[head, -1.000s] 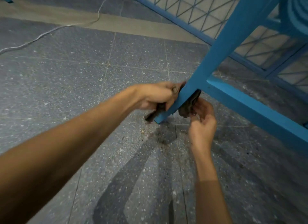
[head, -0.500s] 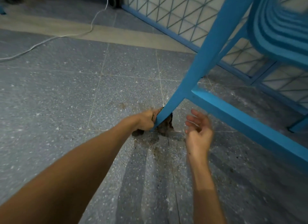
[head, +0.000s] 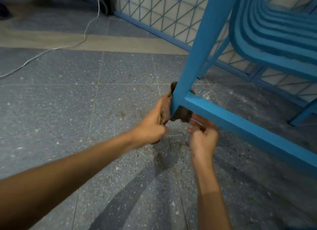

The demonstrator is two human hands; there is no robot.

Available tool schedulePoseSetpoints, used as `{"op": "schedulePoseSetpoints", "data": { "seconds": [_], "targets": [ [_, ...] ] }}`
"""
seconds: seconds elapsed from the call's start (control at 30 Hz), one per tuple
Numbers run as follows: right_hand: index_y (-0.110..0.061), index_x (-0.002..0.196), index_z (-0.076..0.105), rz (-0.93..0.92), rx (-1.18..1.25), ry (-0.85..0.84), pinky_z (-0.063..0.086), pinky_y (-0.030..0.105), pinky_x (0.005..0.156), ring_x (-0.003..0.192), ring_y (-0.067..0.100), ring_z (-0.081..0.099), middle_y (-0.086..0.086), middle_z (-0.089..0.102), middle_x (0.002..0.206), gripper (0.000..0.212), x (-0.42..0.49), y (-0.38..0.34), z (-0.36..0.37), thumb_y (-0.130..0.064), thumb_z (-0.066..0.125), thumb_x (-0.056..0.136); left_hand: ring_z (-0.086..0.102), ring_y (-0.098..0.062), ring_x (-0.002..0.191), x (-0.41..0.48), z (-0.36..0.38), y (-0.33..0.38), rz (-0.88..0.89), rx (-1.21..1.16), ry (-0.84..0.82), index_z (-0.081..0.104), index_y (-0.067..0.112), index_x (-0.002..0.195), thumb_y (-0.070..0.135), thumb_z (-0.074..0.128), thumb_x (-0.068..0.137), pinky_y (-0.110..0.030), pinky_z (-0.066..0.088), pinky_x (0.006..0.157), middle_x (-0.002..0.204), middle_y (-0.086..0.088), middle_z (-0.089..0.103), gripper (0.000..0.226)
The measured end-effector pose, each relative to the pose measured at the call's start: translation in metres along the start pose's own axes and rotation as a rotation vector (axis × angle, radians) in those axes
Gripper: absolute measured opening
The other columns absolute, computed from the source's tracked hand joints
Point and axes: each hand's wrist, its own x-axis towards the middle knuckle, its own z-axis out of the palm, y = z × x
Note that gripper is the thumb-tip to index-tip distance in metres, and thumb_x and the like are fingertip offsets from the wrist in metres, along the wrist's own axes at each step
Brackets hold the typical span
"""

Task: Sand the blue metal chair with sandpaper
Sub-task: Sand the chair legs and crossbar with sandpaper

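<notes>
sandpaper (head: 181,114) wraps chair leg (head: 197,49), left hand (head: 151,127) gripping

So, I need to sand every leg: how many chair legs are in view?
3: the near leg, wrapped in sandpaper; a rear leg just behind it; a far leg at the right edge. A fourth may be hidden.

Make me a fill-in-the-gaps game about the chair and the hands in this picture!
1. The metal chair is painted ____.
2. The left hand grips a dark piece of ____ against the chair.
3. The thin white cable lies on the tiled ____.

Missing words: blue; sandpaper; floor.
</notes>
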Motion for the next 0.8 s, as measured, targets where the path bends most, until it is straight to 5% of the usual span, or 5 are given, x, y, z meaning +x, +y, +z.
{"op": "schedulePoseSetpoints", "data": {
  "seconds": [0.2,0.47,0.57,0.67,0.8],
  "targets": [
    [-0.030,0.092,0.054,0.002,-0.035,-0.149,0.048,0.048,0.096,0.089,0.008,0.062,0.000,0.062,0.100,0.053,-0.013,-0.006,0.017,0.020,0.038,0.081,0.044,-0.020,0.101,0.013,0.010,-0.071,-0.345,0.212,0.108,0.033,0.019,0.108,-0.020,0.040,0.073,-0.020,0.044,0.072,0.104,-0.003,0.044,0.054],
    [-0.031,0.084,0.063,0.051,-0.023,-0.080,0.049,0.052,0.094,0.091,0.013,0.065,-0.011,0.067,0.089,0.043,-0.004,-0.017,0.009,0.010,0.049,0.085,0.041,-0.015,0.065,0.026,0.022,0.001,-0.352,-0.242,0.240,0.046,0.018,0.095,-0.024,0.033,0.065,-0.023,0.029,0.036,0.078,-0.003,0.043,0.053],
    [-0.041,0.081,0.065,0.015,0.026,-0.039,0.049,0.054,0.093,0.099,0.018,0.064,-0.007,0.069,0.098,0.047,0.002,-0.021,0.014,0.004,0.052,0.085,0.043,-0.014,0.073,0.020,0.035,0.016,-0.180,-0.236,0.296,0.039,0.023,0.099,-0.022,0.035,0.068,-0.020,0.038,0.044,0.086,-0.002,0.043,0.055],
    [-0.039,0.088,0.062,-0.005,0.019,-0.054,0.050,0.052,0.093,0.102,0.018,0.065,-0.008,0.069,0.099,0.047,0.001,-0.023,0.019,0.006,0.049,0.085,0.048,-0.023,0.101,0.015,0.044,-0.017,0.000,-0.015,0.409,0.036,0.020,0.116,-0.017,0.045,0.064,-0.038,0.049,0.081,0.107,-0.003,0.043,0.065],
    [-0.029,0.092,0.061,0.012,-0.005,-0.106,0.051,0.048,0.094,0.098,0.018,0.066,-0.010,0.066,0.090,0.042,-0.006,-0.019,0.024,0.010,0.048,0.086,0.044,-0.024,0.111,0.020,0.035,-0.075,-0.218,0.100,0.363,0.032,0.019,0.123,-0.010,0.056,0.066,-0.042,0.047,0.092,0.119,-0.006,0.040,0.068]
  ]
}}
